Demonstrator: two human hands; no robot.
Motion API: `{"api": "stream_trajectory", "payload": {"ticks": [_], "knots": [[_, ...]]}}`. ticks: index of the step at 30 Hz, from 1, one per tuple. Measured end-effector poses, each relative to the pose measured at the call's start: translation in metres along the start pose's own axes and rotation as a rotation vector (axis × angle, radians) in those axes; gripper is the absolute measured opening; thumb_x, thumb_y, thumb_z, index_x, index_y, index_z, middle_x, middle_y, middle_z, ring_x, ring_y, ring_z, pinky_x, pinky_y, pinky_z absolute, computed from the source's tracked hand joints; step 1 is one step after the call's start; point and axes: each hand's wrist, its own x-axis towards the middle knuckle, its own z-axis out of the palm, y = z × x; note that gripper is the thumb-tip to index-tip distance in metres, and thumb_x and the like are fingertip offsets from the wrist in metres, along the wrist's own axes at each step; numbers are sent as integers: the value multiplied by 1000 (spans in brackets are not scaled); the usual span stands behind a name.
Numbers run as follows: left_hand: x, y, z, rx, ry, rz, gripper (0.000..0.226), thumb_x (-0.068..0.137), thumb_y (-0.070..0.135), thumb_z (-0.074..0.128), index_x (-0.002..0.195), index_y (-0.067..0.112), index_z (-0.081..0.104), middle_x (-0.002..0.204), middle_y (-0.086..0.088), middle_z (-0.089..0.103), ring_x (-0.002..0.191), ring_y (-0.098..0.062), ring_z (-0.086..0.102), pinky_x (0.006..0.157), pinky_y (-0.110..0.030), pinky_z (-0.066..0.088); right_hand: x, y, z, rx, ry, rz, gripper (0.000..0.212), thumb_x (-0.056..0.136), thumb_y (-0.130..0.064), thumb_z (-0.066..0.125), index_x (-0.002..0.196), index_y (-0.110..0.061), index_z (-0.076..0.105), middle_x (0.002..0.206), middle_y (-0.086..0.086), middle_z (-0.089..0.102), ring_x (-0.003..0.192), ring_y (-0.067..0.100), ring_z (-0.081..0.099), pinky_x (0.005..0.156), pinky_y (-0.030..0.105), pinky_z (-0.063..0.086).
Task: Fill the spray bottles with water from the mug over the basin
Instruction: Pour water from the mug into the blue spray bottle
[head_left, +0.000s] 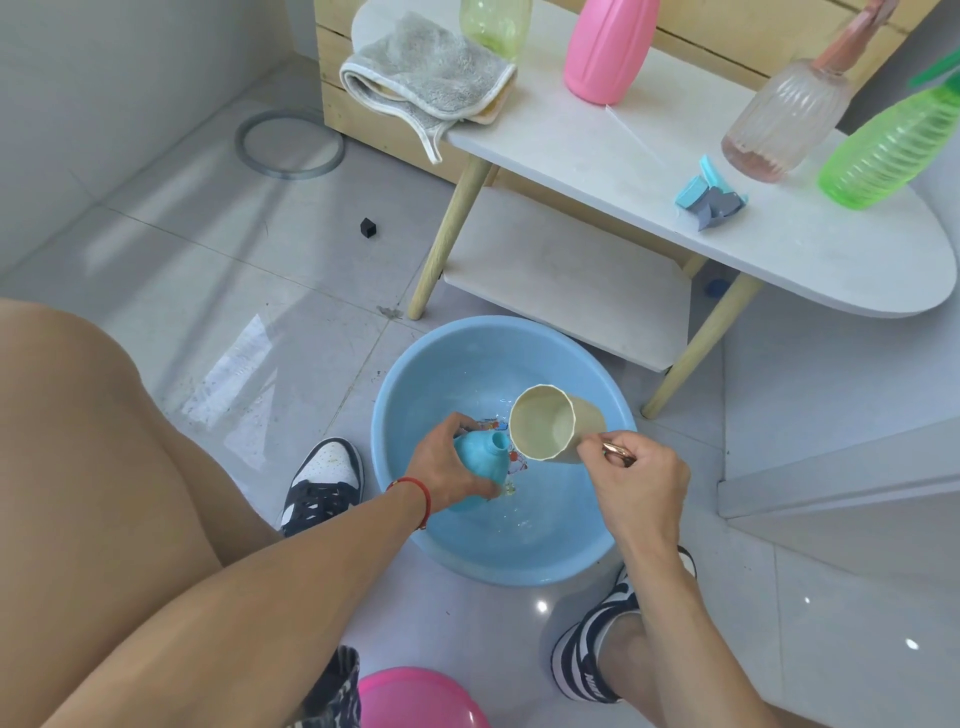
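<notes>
"NIKE" lettering seen on heel of striped shoe at bottom right; no other text legible.

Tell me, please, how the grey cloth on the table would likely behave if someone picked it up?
The grey cloth would probably go floppy: it lies folded, one corner drooping over the table edge. Its fluffy pile suggests it is light and not slippery.

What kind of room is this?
Probably a bathroom or wash area at home. The floor is shiny tile, a blue basin sits on it, and a small white table holds spray bottles and a folded grey cloth.
</notes>
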Motion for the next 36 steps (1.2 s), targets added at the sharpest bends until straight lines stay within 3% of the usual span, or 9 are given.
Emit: {"api": "stream_trajectory", "payload": {"ticks": [2,8,16,31,36], "knots": [[1,-1,0,-3,-2,-1,76,52,20,97,116,29,57,117,8,58,99,-18,61,72,-28,53,-1,0,1,-40,12,-51,32,79,-19,72,64,5,56,58,17,41,60,29,38,55,39,39],[2,-3,-1,10,-4,-2,76,51,22,97,115,31,56,116,8,58,98,-17,61,73,-30,55,-3,-3,1,-83,33,-174,42,77,-10,72,54,-3,38,51,-2,28,56,18,31,54,33,30],[1,-4,1,24,-25,-4,78,52,22,97,117,31,55,118,8,57,99,-18,60,65,-23,49,-1,-3,0,-136,49,-250,43,75,-6,74,53,-5,37,51,0,35,59,23,39,54,37,39],[1,-6,2,62,-30,13,77,52,23,97,116,30,56,118,7,56,101,-20,60,78,-32,56,-4,-3,-3,-167,84,-338,48,72,-1,77,53,-13,35,54,3,52,65,25,54,59,35,42],[1,-5,2,73,-41,8,77,54,23,96,118,31,55,119,7,55,101,-20,58,78,-31,55,-4,-5,-2,-202,92,-338,40,73,-2,77,51,-6,44,56,4,56,66,25,56,58,34,45]]}}
